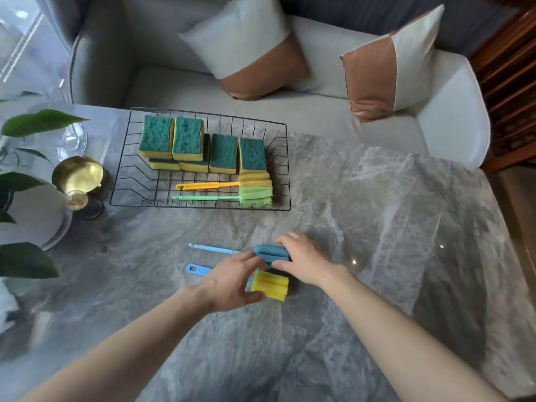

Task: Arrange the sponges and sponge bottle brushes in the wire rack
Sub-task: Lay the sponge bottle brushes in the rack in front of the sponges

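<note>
Head view: the wire rack on the marble table already holds a row of green-and-yellow sponges and two bottle brushes, orange and green, along its near side. Near of the rack, the right hand is curled around the blue brush at its sponge head; the left hand, fingers half-curled, seems to pinch the yellow-headed brush. Next, probably: lift both and lay them beside the green one.

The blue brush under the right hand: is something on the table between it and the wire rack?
Nothing visible. The marble table is bare between the blue brush under the right hand and the wire rack.
</note>
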`<move>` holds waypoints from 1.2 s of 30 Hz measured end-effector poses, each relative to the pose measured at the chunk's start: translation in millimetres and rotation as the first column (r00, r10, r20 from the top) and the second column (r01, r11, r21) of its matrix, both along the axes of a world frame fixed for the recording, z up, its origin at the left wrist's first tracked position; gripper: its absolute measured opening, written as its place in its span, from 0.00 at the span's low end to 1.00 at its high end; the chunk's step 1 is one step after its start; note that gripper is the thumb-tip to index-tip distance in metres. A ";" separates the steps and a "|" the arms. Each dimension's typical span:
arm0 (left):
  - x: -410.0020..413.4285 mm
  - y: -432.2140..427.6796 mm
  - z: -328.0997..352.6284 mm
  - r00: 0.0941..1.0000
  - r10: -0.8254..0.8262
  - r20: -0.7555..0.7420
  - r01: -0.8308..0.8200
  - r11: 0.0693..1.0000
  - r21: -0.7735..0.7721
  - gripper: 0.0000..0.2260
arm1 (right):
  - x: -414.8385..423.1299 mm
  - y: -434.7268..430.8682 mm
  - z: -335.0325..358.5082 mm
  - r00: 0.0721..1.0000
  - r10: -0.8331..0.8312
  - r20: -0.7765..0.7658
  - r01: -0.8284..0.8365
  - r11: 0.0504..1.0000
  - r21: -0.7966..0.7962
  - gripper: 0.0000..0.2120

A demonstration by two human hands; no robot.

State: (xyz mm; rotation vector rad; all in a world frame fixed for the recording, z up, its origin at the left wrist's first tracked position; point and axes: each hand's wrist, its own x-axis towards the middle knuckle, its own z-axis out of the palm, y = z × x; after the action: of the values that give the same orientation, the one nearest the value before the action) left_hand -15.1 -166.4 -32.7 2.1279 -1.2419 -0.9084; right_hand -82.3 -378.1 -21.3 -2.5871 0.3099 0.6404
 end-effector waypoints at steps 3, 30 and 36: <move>-17.0 -1.3 -19.2 0.999 -0.037 -0.035 0.039 0.997 0.066 0.33 | -4.4 5.2 -10.9 0.999 -0.031 -0.029 0.032 0.999 0.003 0.21; 61.3 16.3 72.1 0.980 0.183 0.079 -0.166 0.968 -0.186 0.16 | 67.7 -20.5 62.0 0.952 0.021 0.306 -0.032 0.999 0.032 0.10; 99.5 -3.3 75.9 0.959 0.242 0.149 -0.208 0.955 -0.214 0.15 | 131.4 -40.4 56.6 0.951 -0.010 0.308 -0.009 0.998 0.060 0.09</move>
State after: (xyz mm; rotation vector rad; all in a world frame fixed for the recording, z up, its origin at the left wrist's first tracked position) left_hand 84.4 -169.7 43.2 2.1690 -1.0901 -0.4895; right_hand 49.1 -418.5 35.4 -2.5769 0.1858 0.2319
